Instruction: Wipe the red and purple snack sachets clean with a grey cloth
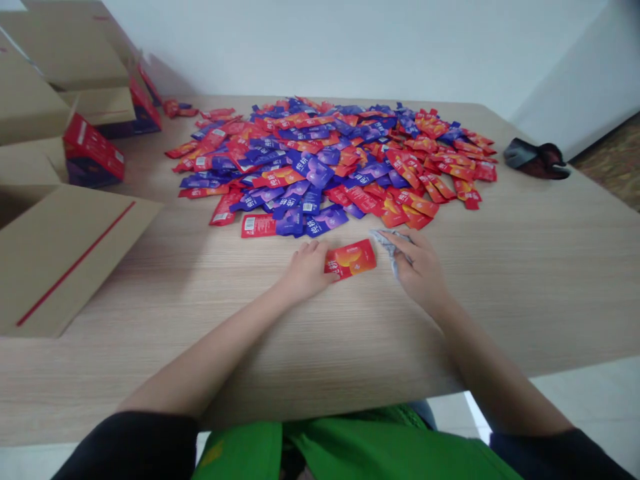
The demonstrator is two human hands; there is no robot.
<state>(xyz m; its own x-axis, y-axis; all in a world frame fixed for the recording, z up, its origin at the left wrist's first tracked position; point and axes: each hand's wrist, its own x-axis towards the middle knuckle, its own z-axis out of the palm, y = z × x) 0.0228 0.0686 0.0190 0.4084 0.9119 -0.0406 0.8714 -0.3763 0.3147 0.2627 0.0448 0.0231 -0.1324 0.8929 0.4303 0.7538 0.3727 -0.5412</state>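
Note:
My left hand (309,270) grips the left end of a red sachet (356,259) with orange fruit printed on it, held at the table just in front of the pile. To its right, my right hand (419,265) is closed on a crumpled grey-white cloth (393,248), a short way from the sachet's right end. Beyond both hands spreads a wide heap of red and purple sachets (315,170), overlapping at many angles. The thumb and fingers of my left hand cover the sachet's left end.
Open cardboard boxes (85,253) with red and purple outsides stand at the left. A dark, shiny, crumpled item (537,159) lies near the table's right edge. The wooden table (525,280) meets a white wall (350,47) behind the heap.

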